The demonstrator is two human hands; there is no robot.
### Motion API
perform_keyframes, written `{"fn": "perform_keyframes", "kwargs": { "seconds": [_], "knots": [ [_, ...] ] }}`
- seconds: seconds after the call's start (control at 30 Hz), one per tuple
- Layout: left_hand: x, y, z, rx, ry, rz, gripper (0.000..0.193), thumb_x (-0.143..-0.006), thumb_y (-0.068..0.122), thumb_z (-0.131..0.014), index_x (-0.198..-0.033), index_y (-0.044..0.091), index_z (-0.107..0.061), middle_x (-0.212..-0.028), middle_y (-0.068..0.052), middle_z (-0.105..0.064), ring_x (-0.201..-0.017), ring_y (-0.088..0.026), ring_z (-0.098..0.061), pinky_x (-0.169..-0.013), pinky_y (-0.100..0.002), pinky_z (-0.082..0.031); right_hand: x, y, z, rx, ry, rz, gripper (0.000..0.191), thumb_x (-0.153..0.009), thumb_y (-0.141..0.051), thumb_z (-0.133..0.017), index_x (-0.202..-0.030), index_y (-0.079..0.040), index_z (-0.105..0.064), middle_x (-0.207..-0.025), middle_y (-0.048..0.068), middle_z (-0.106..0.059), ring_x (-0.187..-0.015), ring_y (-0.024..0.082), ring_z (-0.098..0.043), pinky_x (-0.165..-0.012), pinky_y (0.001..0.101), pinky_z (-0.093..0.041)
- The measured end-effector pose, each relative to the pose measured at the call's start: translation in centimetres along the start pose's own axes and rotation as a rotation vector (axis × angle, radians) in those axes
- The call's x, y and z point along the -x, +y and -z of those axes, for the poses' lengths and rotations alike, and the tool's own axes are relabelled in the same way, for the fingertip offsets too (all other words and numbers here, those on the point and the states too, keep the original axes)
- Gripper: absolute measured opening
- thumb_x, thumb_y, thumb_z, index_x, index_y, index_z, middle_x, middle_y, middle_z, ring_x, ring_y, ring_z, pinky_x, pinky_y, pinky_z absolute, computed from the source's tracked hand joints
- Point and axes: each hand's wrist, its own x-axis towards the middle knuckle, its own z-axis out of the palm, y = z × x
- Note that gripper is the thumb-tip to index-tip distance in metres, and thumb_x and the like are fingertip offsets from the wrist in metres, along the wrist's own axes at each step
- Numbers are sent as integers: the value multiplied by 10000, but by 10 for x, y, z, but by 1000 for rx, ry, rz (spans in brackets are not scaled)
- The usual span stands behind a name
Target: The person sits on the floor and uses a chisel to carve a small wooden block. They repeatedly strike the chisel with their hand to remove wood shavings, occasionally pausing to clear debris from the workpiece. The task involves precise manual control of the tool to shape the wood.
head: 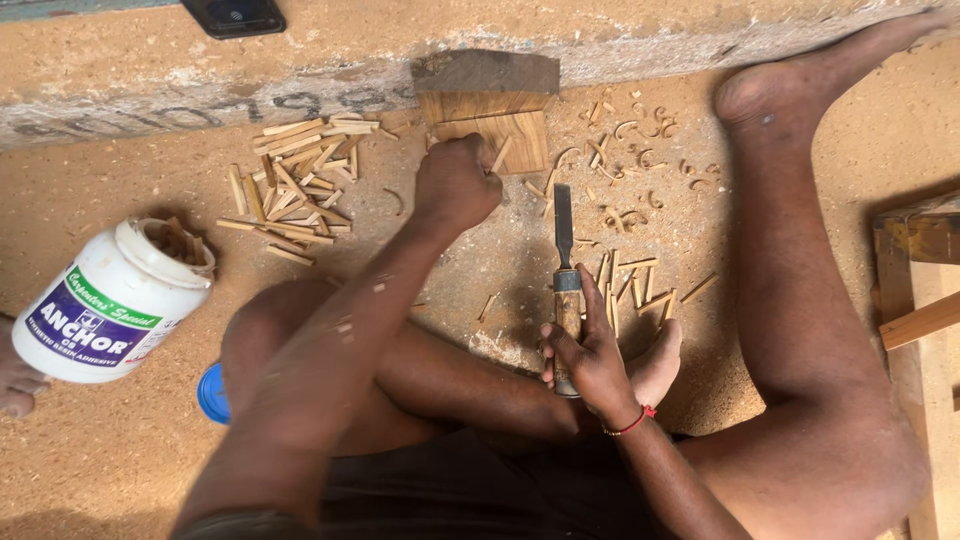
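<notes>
Left hand (455, 183) clenched on wood sliver (500, 154) against block (500, 135); right hand (590, 355) grasping chisel (565, 270) nearby.

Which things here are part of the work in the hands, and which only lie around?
In use:
- left hand holding a small stick on the wood block
- right hand gripping the chisel

Lying about:
- white jar
- blue lid
- stick pile
- curled shavings
- black phone
</notes>
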Motion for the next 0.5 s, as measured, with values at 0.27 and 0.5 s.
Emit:
{"fn": "perform_keyframes", "kwargs": {
  "seconds": [0.27,0.5],
  "knots": [
    [-13,-27,14,75,48,282,141,-874,155,-648,-884,26,-707,-888,-188,-753,-814,-321,-777,-783,-425,-625,-9,-3,10,-53,24,-10,957,-919,-18,-638,-1669,-258,-95,-783,88,-599,-501,148,-566,-423,278,-498],
    [-32,3,-23,101,240,128,215,-732,129,-768,-891,-9,-730,-892,-271,-734,-891,-423,-731,-818,-456,-591,-7,2,13,49,-69,121,1006,-884,48,-601,-1668,-231,-36,-1013,115,-630,-600,151,-587,-501,269,-523]
  ]
}}
